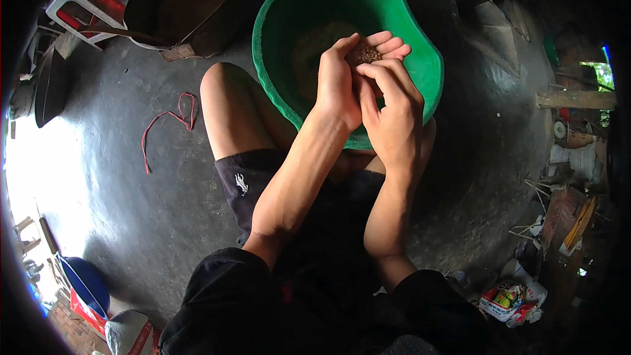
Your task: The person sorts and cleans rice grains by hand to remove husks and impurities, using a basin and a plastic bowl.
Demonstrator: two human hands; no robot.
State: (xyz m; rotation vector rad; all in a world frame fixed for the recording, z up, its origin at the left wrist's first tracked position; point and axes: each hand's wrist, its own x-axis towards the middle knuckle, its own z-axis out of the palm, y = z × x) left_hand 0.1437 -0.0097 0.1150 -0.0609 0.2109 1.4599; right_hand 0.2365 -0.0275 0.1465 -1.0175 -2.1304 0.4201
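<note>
Palm up and cupped, my left hand (337,89) holds a small heap of brown grains (367,54). Its fingers stretch out past the heap on the far side. My right hand (396,108) is bent over that palm, thumb and fingertips drawn together at the near edge of the grains. Whatever may be between those fingertips is too small to make out. Both hands are above a green plastic tub (428,69) between my knees. A layer of pale brown material (309,49) lies in its bottom, partly hidden by my hands.
A large dark pot (213,20) with brown contents stands at the upper left, beside a red and white plastic stool (92,0). Red string (158,118) lies on the grey floor (177,210). At the lower right is a bag with coloured packaging (509,299).
</note>
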